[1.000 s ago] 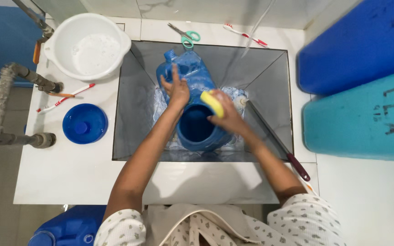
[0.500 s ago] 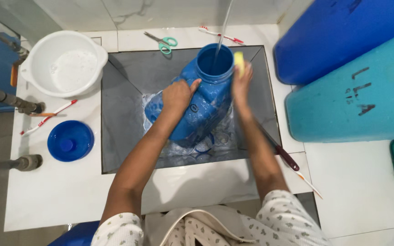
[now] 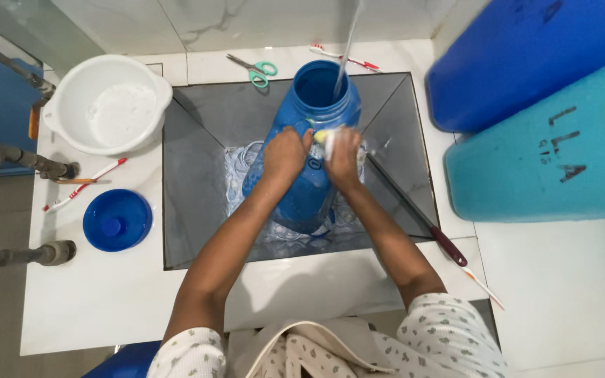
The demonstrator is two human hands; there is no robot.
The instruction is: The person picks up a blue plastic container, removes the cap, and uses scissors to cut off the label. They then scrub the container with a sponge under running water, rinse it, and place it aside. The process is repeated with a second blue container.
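A big blue plastic jar stands tilted in the grey sink basin, its open mouth up under a thin stream of water. My left hand grips the jar's side near its handle. My right hand presses a yellow sponge against the jar's shoulder, foam around it. Soapy water lies at the basin's bottom under the jar.
A white basin with suds sits at the back left, a blue lid and a toothbrush in front of it. Scissors and another toothbrush lie behind the sink. A long maroon-handled tool leans right. Blue and teal containers stand right.
The jar went from lying mouth-toward-me to tilted upright under the water stream. My right hand with the sponge came down from the rim to the jar's shoulder beside my left hand.
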